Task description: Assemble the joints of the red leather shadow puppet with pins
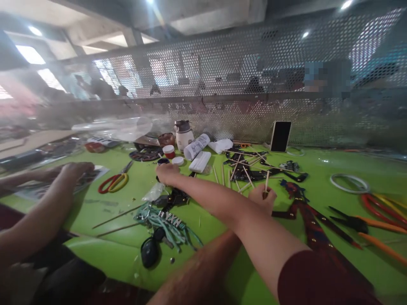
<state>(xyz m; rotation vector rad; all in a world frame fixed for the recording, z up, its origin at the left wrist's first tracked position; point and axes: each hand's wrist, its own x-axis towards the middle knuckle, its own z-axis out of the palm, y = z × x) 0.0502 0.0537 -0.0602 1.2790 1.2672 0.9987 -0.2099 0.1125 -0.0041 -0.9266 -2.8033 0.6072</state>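
My arms cross over the green table. My right hand (167, 174) reaches left, fingers curled, just in front of a small open jar of dark content (163, 161). What its fingers hold is hidden. Beside that jar are a white lid (177, 161) and a red jar with a white cap (168, 151). My left hand (263, 197) passes under the right arm and grips a thin wooden stick (267, 182), held upright. Just right of it lies a dark red and blue jointed flat figure (313, 228) with brass studs. Black jointed pieces (248, 173) and several loose sticks lie behind.
Red-and-yellow scissors (113, 182), a teal tassel keychain (165, 224), orange-handled pliers (352, 220) and a white ring (349, 183) lie around. A bottle (183, 135), a paper roll (197, 146) and a phone (280, 136) stand near the perforated screen. Another person's hands (74, 171) rest at left.
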